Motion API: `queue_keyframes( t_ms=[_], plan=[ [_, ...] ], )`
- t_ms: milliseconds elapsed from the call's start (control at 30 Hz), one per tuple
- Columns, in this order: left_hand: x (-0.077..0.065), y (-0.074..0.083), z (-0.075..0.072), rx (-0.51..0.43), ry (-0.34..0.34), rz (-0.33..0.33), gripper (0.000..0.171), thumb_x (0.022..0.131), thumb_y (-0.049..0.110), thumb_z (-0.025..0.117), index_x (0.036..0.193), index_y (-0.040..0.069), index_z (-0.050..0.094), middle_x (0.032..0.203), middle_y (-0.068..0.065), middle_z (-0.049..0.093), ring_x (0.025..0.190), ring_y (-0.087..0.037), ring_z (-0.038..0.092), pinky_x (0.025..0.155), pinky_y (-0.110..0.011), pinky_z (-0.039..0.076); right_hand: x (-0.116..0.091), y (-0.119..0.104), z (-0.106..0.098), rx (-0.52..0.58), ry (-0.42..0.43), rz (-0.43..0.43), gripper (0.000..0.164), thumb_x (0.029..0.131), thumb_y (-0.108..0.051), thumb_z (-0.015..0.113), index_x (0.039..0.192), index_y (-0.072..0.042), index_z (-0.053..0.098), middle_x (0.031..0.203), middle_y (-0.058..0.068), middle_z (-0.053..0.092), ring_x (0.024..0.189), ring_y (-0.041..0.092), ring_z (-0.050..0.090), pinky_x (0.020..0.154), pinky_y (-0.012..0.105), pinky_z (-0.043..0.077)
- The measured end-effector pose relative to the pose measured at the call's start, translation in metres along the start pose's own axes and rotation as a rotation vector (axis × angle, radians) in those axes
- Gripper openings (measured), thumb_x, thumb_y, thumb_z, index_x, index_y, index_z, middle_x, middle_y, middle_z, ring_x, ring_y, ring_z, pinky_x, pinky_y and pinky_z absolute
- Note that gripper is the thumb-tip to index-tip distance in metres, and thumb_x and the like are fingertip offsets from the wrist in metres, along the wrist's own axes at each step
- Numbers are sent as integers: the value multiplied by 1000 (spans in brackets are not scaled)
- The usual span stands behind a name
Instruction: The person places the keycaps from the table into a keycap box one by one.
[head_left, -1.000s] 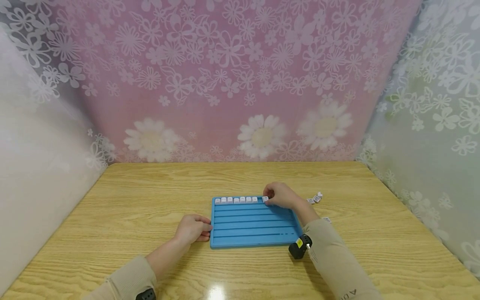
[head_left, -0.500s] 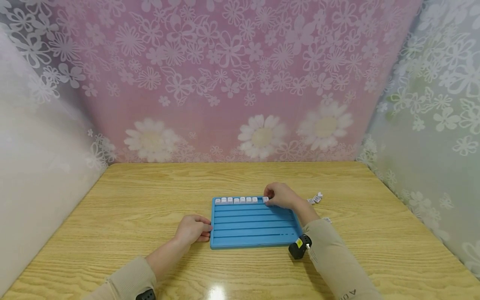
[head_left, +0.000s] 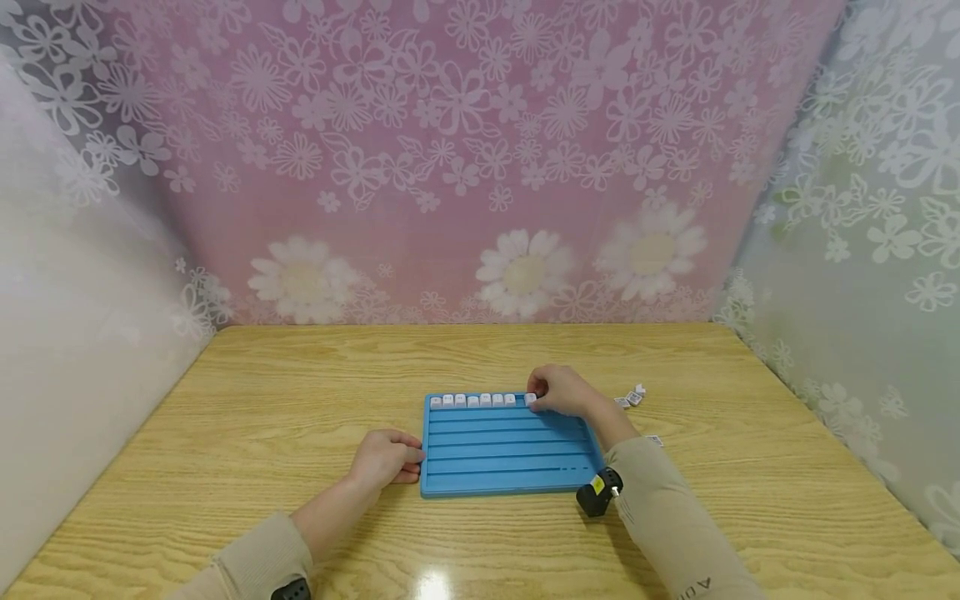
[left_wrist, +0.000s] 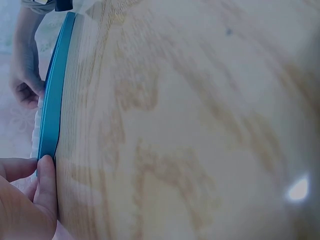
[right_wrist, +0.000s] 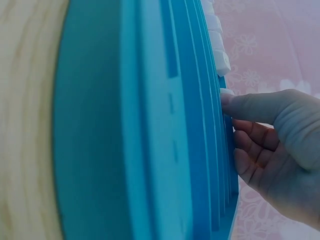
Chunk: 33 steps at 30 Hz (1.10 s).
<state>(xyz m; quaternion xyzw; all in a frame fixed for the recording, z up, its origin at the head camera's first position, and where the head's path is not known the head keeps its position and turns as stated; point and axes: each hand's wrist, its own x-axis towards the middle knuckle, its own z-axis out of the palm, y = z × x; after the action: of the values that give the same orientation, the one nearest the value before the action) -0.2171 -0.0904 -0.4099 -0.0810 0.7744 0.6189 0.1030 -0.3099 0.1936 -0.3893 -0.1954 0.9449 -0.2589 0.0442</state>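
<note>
Right hand (right_wrist: 282,145): thumb on white keycap (right_wrist: 227,91), blue tray's (right_wrist: 90,125) far edge.
Keycap row (right_wrist: 216,40): left of it, gap between.
Wooden table (right_wrist: 27,120): near side.
Backdrop (right_wrist: 265,45): pink, floral, far.

In the head view, the right hand (head_left: 562,391) hides the far right corner of the tray (head_left: 495,482) and part of the pinched key (head_left: 531,399). Printing on the row of keys (head_left: 472,402) is unreadably small. The near edge of the tabletop (head_left: 337,358) is cut off, as is the left hand (left_wrist: 25,207) in its wrist view.
</note>
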Motion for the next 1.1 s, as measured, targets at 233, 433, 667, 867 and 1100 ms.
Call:
queue_keyframes(
  t_ms=[233,433,667,867,1100],
  plan=[
    [0,0,0,-1,-3,-11,15,82,-4,61,96,-10,62,72,-12,60,58,-15,57,56,-28,55,0,3,2,29,5,-2,11,81,-8,71,86,-6,62,77,1,54,71,16,47,62,30,42],
    [2,0,-1,-8,-11,-23,15,82,-5,61,97,-10,61,72,-12,59,58,-16,57,56,-28,55,2,2,2,32,-3,2,11,81,-10,71,87,-7,62,78,1,55,71,16,48,63,30,43],
    [3,0,-1,-3,-14,-22,16,83,-4,61,97,-10,61,72,-12,59,59,-16,57,56,-27,55,5,1,2,41,-2,6,12,80,-10,72,87,-6,62,77,1,54,70,16,47,62,29,42],
    [2,1,-1,-2,-9,-21,16,83,-3,61,97,-9,62,72,-12,59,58,-15,57,56,-28,55,5,1,3,46,-1,-3,12,80,-10,72,86,-7,62,75,1,53,69,15,46,61,28,41],
    [0,1,0,-9,-3,-18,16,83,-4,61,98,-10,61,70,-12,58,57,-15,56,55,-27,55,4,-2,3,53,-11,6,12,81,-11,72,88,-7,63,76,1,53,69,15,46,61,28,40]
  ],
)
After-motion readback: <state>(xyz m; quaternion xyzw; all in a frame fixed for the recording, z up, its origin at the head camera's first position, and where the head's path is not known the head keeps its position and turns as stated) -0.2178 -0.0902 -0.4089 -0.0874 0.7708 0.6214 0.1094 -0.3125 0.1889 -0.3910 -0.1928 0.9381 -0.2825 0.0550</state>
